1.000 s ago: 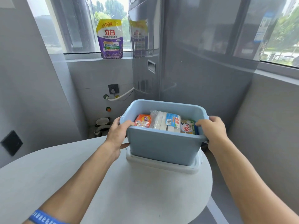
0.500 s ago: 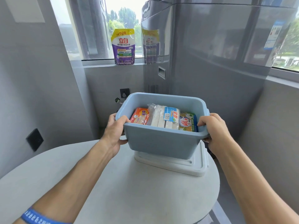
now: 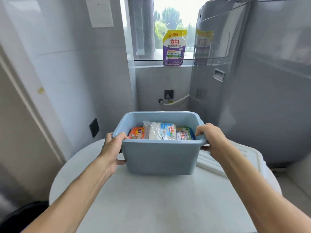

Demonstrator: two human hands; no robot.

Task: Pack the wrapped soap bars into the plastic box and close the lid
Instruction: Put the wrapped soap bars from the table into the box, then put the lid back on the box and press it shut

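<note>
A light blue plastic box is in the middle of the round white table, open on top. Several wrapped soap bars stand side by side inside it: an orange pack at the left, clear and blue-white packs in the middle, a green pack at the right. My left hand grips the box's left rim and my right hand grips its right rim. The white lid lies flat on the table just right of the box, partly hidden by my right arm.
A grey washing machine stands close at the right. A purple and yellow detergent pouch stands on the window sill behind. A white hose and a wall fitting are behind the box. A grey wall runs along the left.
Both hands have lifted the box off the lid and carried it to the left. The lid is now uncovered beside it.
</note>
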